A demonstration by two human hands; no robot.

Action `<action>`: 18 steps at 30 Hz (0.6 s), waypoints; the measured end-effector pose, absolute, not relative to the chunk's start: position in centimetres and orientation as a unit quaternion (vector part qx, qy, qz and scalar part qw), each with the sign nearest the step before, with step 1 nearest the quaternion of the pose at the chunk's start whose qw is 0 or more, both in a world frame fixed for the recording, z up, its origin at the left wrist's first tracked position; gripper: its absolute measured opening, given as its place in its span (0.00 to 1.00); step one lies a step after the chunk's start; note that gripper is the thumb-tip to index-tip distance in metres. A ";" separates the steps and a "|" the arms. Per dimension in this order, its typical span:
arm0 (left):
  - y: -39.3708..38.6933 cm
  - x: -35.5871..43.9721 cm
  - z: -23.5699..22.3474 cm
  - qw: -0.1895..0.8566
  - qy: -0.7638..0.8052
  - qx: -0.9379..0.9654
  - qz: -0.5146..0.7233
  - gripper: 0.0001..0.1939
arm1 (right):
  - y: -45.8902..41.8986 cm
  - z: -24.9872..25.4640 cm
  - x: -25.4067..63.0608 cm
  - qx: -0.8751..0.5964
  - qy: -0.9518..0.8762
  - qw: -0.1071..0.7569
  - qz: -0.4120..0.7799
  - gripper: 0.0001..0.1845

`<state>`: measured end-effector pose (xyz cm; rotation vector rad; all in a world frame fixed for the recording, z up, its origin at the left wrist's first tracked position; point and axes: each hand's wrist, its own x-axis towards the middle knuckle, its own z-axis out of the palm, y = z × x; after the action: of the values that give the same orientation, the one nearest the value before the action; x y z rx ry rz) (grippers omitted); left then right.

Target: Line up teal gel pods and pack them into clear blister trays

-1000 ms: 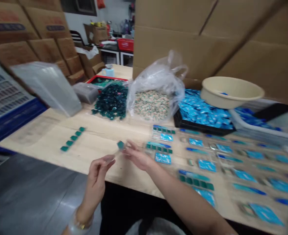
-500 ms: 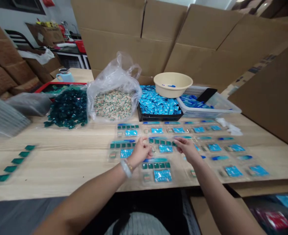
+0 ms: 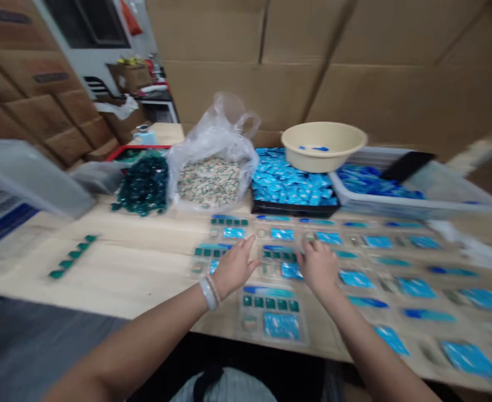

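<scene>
L hand (image 3: 234, 269): thumb + fingers spread; at L edge of mid tray;
R hand (image 3: 319, 267): fingers bent at tray's R side; blurred, can't tell if pinching;
Mid tray (image 3: 278, 272): on worktop (image 3: 137, 273), btwn hands; row of grn squares (image 3: 274, 255), blue pkt (image 3: 291, 271);
Near tray (image 3: 259, 329): closer to person;
Behind: plastic bag (image 3: 218, 137); blk box (image 3: 296, 210) w/ blue pkts

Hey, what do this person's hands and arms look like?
The left hand and right hand are gloveless, with no sleeves in view. A whitish bangle and a thinner band circle the left wrist; the right wrist shows nothing worn.
</scene>
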<state>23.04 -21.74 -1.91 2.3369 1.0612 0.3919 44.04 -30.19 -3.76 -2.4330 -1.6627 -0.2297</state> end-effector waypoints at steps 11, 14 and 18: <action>-18.5 -11.5 -6.5 -0.037 0.780 0.612 0.121 0.12 | -21.8 -3.7 16.8 -0.438 -0.813 0.271 0.274 0.22; -21.1 -10.3 -7.2 0.047 0.699 0.682 0.210 0.09 | -18.9 -5.5 12.1 -0.457 -0.757 0.294 0.363 0.28; -23.2 -8.4 -4.5 0.252 0.619 0.612 0.423 0.07 | -17.1 -6.2 10.9 -0.501 -0.568 0.370 0.538 0.35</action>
<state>-8.36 -23.17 -4.50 1.6657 1.6843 1.1496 10.86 -17.10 -6.21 -1.2861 -1.4580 1.3804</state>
